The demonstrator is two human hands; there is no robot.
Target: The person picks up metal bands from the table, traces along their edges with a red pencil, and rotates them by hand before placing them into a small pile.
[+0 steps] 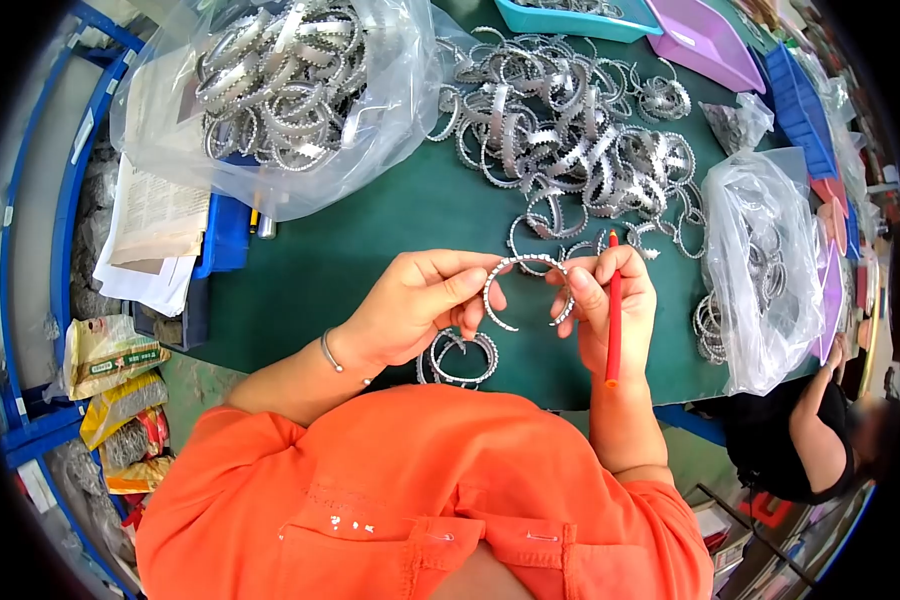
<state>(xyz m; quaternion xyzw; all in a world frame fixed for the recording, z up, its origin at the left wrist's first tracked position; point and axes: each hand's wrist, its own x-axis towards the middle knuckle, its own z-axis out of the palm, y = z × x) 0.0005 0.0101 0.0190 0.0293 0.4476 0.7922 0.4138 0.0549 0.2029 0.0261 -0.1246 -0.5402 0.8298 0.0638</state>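
Observation:
An open, C-shaped metal ring (531,259) with toothed edges is held up in front of my chest, its gap toward me. My left hand (410,300) pinches its left side between thumb and fingers. My right hand (618,295) is closed on the ring's right side and also grips a red pencil (614,330), which stands nearly upright along the palm. A few similar rings (465,360) lie on the green table (300,300) just below my left hand. Beyond both hands spreads a large loose heap of such rings (570,120).
A clear plastic bag full of rings (280,90) stands at the back left, beside papers (160,215) and a blue bin (227,235). Another clear bag (765,270) lies at right. Turquoise (580,22) and purple trays (705,45) sit behind. A person in black (785,435) is at far right.

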